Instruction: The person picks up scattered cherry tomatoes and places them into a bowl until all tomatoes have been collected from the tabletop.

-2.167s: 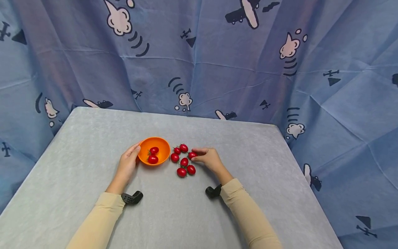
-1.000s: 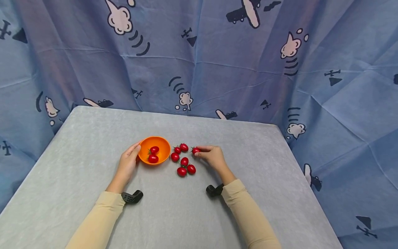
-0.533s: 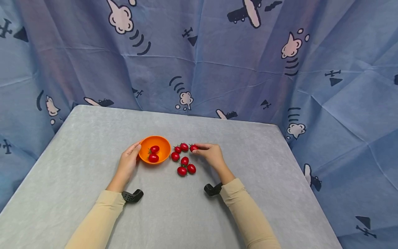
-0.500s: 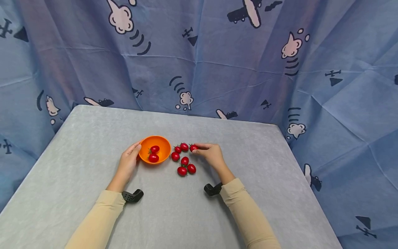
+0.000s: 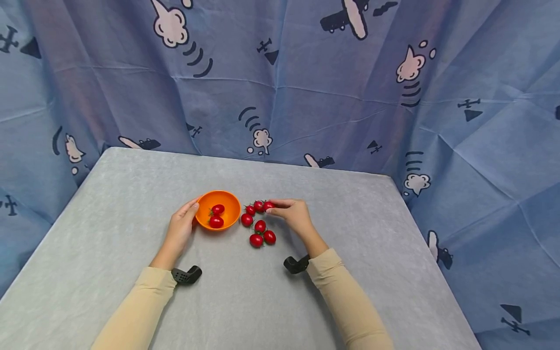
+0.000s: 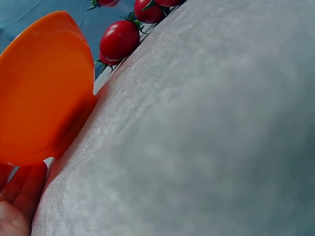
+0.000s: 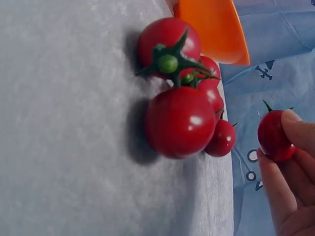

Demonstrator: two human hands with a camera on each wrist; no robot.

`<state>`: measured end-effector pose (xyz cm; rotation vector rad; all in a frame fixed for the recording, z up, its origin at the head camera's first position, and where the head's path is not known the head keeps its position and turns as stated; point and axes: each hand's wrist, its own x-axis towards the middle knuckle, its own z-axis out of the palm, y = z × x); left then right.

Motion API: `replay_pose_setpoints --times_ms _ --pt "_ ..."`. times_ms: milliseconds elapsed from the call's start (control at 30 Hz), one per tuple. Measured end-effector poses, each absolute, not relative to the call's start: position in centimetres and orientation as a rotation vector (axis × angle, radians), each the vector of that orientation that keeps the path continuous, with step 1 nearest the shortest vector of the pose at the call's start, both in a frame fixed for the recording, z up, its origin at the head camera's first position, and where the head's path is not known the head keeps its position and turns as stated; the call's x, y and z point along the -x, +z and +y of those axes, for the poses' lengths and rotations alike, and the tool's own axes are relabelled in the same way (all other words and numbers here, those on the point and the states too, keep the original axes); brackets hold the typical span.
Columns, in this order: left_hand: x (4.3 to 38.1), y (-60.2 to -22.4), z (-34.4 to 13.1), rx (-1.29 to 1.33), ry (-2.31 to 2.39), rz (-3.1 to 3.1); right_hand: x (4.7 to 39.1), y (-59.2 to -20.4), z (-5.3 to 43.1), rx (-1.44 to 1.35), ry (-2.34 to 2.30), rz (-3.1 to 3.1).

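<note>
An orange bowl (image 5: 229,206) stands left of the middle of the table with two cherry tomatoes (image 5: 216,222) inside. My left hand (image 5: 178,228) holds its left side, thumb at the rim and fingers along the outer wall. To the right, my right hand (image 5: 296,217) pinches a cherry tomato (image 7: 274,135) between thumb and fingers, raised above the tabletop in the right wrist view. From the head, this tomato overlaps the far end of the loose group. Several more cherry tomatoes (image 5: 256,240) with green stems lie between the bowl and my right hand.
A pale grey cloth covers the table (image 5: 144,184). Behind it and along the right side hangs a blue curtain (image 5: 306,112) printed with planes and clouds. A black wrist device (image 5: 187,275) sits on each forearm, beside the beige sleeves (image 5: 133,311).
My right hand has lifted a cherry tomato out from the right of the group, then brought it leftward and farther back. My left hand has stayed at the bowl.
</note>
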<state>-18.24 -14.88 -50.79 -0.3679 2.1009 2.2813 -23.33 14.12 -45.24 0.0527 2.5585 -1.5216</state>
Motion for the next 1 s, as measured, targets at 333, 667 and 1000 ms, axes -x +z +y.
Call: replay_pose_setpoints --times_ms 333,667,1000 --pt "18.1 -50.6 -15.0 0.356 2.28 2.091 23.2 -45.2 13.0 0.006 -1.599 2.483" --pt "18.2 -50.7 -14.9 0.358 2.278 2.097 23.0 -44.8 11.9 0.037 -1.677 2.424" --pt "18.2 -50.6 -14.9 0.355 2.275 2.101 22.7 -44.3 11.0 0.069 -1.654 2.402"
